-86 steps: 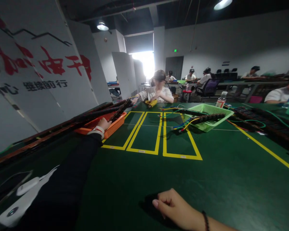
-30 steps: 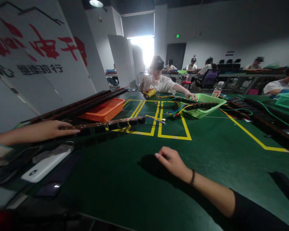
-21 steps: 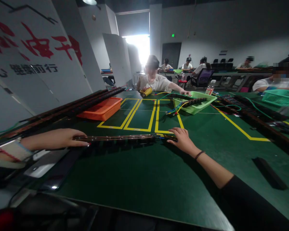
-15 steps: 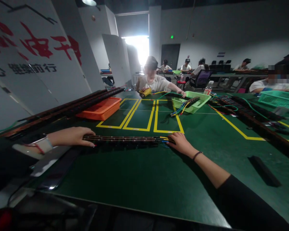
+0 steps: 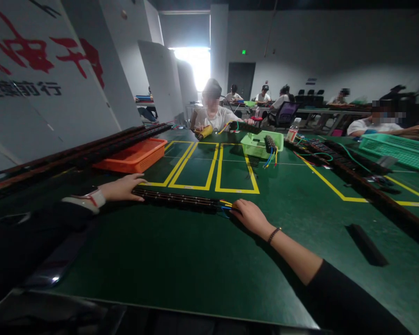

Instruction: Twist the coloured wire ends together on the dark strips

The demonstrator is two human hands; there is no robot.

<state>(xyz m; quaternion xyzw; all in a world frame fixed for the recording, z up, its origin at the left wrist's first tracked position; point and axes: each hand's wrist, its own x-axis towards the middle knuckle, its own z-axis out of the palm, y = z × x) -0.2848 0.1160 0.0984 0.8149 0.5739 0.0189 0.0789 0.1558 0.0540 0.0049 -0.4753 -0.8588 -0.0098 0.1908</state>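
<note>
Green worktop (image 5: pixel 181 265) | black chain (image 5: pixel 178 198) between my left hand (image 5: pixel 120 188), spread wide, and right hand (image 5: pixel 252 217), gripping wires (image 5: pixel 226 204) | I'd keep wires straight

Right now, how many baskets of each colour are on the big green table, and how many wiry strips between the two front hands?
Orange basket: 1
Light green basket: 1
Teal basket: 1
Black wired strip between left hand and right hand: 1
Total: 4

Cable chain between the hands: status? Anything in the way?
Left hand open at one end, right hand closed on coloured wires at the other. Cable chain stretched between, nothing seen across it. Black strip lies apart, rightward.
</note>
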